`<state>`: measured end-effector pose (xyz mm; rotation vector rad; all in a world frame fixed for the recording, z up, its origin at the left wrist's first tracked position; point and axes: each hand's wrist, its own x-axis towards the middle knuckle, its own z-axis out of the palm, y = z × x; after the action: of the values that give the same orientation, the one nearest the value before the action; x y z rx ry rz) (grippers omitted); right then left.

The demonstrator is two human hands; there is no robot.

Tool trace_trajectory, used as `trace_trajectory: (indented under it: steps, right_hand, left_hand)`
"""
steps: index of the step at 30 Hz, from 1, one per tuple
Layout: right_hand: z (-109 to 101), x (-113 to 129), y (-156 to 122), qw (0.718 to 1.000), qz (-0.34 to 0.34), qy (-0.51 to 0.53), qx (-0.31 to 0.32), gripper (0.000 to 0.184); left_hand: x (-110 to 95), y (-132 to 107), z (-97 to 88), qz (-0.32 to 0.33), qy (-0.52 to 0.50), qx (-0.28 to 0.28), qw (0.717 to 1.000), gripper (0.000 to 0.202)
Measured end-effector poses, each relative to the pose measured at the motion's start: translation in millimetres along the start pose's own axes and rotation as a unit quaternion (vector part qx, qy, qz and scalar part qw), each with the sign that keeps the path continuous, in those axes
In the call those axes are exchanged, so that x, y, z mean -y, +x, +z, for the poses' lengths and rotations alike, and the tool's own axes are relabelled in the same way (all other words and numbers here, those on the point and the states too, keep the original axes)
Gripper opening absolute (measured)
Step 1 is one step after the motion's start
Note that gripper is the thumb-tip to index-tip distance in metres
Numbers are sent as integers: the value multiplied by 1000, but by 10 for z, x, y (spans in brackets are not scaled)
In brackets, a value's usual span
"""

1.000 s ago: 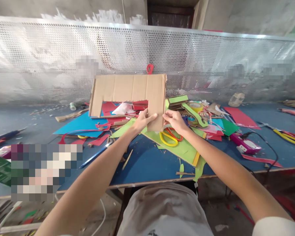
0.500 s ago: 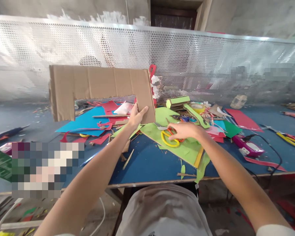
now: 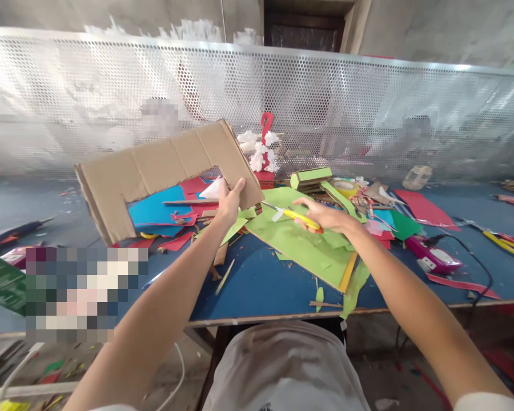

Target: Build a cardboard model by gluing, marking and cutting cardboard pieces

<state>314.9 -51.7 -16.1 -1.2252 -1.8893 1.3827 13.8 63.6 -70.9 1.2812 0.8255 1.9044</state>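
Note:
My left hand (image 3: pixel 230 200) grips one leg of a brown corrugated cardboard piece (image 3: pixel 154 168) cut into a wide U shape and holds it tilted above the table. My right hand (image 3: pixel 325 216) is closed on yellow-handled scissors (image 3: pixel 292 214), lifted just off a green sheet (image 3: pixel 300 242), blades pointing left toward the cardboard. The two hands are a short way apart over the blue table (image 3: pixel 261 285).
Coloured paper and cardboard scraps litter the table: a blue sheet (image 3: pixel 152 210), red pieces (image 3: pixel 415 202), a green-topped stack (image 3: pixel 310 176). A pink glue gun (image 3: pixel 430 255) with its cord lies to the right, yellow scissors (image 3: pixel 503 240) far right. A perforated metal screen (image 3: pixel 368 108) backs the table.
My right hand let go of the cardboard, dropped to the table and picked up the yellow scissors. My left hand swung the cardboard left and tilted it down.

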Motion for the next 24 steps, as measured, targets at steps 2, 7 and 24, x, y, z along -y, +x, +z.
trace_trajectory:
  steps: [2,7,24]
  right_hand:
    - [-63,17,-12,998,-14,63,8,65]
    - [-144,37,34,989,-55,139,-9,49]
    - [23,187,-137,987,-132,87,-36,61]
  left_hand:
    - [-4,3,1,-1,-11,-13,1000,58]
    - [32,45,-19,0,-23,-37,999,59]
    - [5,-38,46,-3,-15,17,1000,59]
